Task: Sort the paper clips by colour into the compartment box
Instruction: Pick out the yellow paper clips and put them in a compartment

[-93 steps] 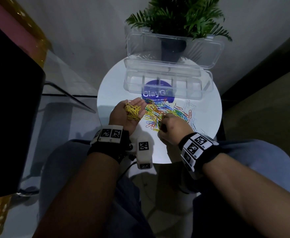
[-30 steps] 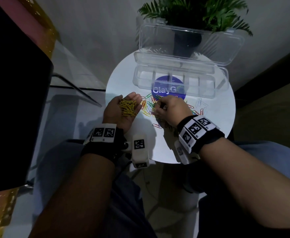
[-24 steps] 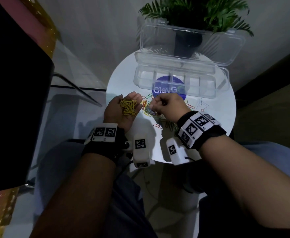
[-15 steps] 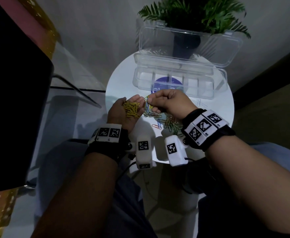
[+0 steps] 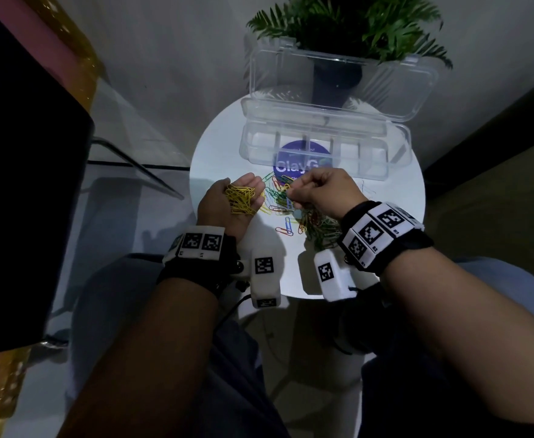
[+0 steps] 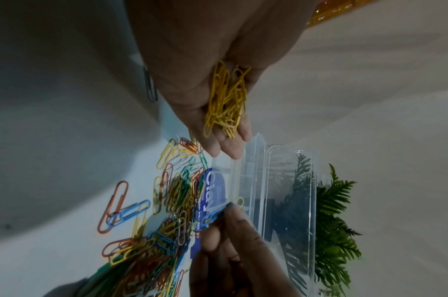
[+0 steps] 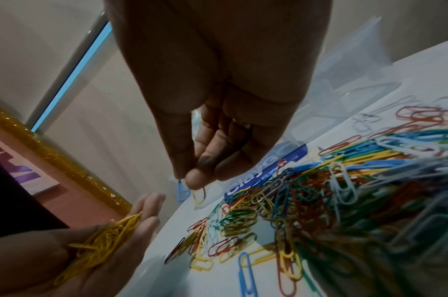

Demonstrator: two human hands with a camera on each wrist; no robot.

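My left hand lies palm up at the table's left side, and a heap of yellow paper clips rests in the palm. Just to its right, my right hand hangs above the mixed pile of coloured clips. Its thumb and forefinger pinch a blue clip and a yellow clip. The clear compartment box stands open behind the pile. I see no clips in its compartments.
The round white table carries a blue sticker under the box. The box lid stands upright behind it, in front of a potted plant. A dark panel fills the left side. My knees sit below the table edge.
My right hand has lifted off the pile with clips pinched in it and moved left toward the left palm. The left hand has stayed in place with its yellow clips.
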